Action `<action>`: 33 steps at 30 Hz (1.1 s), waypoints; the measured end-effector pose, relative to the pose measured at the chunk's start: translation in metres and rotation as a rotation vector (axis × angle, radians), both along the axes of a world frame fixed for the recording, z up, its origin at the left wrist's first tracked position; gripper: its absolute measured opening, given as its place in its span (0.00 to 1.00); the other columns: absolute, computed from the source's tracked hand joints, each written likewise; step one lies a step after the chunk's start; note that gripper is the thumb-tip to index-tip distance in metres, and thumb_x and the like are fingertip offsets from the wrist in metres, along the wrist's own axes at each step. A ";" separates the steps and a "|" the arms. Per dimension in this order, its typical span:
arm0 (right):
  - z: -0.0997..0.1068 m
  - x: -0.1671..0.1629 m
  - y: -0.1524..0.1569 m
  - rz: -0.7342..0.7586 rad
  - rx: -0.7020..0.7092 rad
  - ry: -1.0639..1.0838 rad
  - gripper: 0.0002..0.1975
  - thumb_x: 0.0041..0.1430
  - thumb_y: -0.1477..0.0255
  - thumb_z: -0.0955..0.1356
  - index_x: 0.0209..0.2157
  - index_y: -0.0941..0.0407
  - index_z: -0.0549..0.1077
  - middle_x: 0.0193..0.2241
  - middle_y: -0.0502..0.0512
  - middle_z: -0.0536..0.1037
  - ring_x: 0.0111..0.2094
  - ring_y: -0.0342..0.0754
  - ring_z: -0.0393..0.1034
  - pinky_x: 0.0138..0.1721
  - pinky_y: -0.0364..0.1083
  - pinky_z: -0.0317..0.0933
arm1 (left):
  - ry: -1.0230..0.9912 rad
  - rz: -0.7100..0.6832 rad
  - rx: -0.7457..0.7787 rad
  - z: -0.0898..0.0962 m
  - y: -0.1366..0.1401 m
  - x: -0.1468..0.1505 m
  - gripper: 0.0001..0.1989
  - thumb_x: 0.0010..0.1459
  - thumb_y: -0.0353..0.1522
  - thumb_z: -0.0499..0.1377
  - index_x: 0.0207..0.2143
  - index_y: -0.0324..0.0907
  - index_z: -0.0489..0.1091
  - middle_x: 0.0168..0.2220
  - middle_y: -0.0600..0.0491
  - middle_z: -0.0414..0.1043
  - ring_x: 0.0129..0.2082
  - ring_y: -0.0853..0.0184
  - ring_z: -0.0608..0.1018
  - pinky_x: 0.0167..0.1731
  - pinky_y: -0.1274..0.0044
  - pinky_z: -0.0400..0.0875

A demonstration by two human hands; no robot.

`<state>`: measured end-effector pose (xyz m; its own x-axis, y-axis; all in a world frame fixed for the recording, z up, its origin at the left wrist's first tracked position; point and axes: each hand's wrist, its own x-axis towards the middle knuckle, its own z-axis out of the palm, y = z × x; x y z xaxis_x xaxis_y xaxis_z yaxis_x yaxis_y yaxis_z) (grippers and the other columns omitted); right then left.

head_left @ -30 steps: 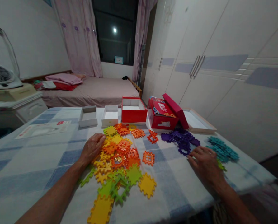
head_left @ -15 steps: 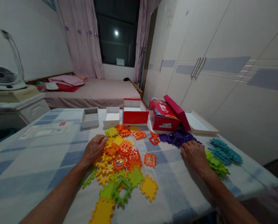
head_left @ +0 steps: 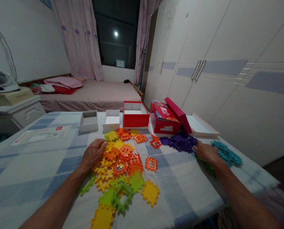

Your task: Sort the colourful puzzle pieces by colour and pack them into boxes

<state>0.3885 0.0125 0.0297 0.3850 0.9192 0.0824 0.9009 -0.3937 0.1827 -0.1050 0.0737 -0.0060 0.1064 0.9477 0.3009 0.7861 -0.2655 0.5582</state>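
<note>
L hand (head_left: 94,154) at 9 o'clock of yellow/orange interlocking pcs (head_left: 126,151), R hand (head_left: 207,152) at 4 o'clock edge of purple pcs (head_left: 182,142); can't tell either grip.

I can see two bare forearms (head_left: 58,194), lean and narrowing toward the wrists (head_left: 84,168), a bare left hand (head_left: 93,155) with rounded knuckles (head_left: 99,143), and a bare right hand (head_left: 206,152), its details blurred.

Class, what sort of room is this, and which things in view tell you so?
Most likely a bedroom in a home: a bed with folded bedding, curtains at the window, and a tall wardrobe.
</note>
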 end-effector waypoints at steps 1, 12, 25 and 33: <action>-0.001 0.003 0.004 0.008 -0.013 0.034 0.17 0.60 0.69 0.57 0.41 0.63 0.70 0.35 0.71 0.77 0.38 0.63 0.72 0.36 0.59 0.60 | -0.004 0.001 0.002 0.000 0.000 0.000 0.21 0.57 0.44 0.42 0.34 0.42 0.69 0.39 0.48 0.73 0.41 0.62 0.74 0.46 0.72 0.66; 0.010 -0.041 0.012 0.353 0.312 0.248 0.21 0.59 0.67 0.57 0.48 0.61 0.70 0.47 0.65 0.74 0.46 0.57 0.69 0.47 0.53 0.61 | -0.073 -0.005 0.011 0.002 -0.003 0.004 0.19 0.58 0.41 0.43 0.33 0.42 0.69 0.37 0.48 0.72 0.41 0.61 0.73 0.47 0.70 0.65; 0.019 -0.284 0.023 1.262 0.096 0.608 0.19 0.60 0.68 0.63 0.53 0.52 0.65 0.56 0.57 0.65 0.56 0.50 0.58 0.55 0.52 0.53 | -0.244 0.032 -0.053 0.005 -0.008 0.008 0.22 0.61 0.42 0.42 0.33 0.41 0.71 0.35 0.50 0.75 0.37 0.64 0.75 0.39 0.74 0.67; 0.022 -0.298 0.063 0.995 0.074 0.290 0.14 0.63 0.69 0.60 0.31 0.56 0.74 0.34 0.58 0.77 0.38 0.48 0.68 0.41 0.46 0.57 | -0.372 0.114 -0.027 -0.001 -0.003 0.009 0.24 0.62 0.42 0.40 0.36 0.40 0.72 0.34 0.50 0.76 0.35 0.64 0.76 0.36 0.75 0.68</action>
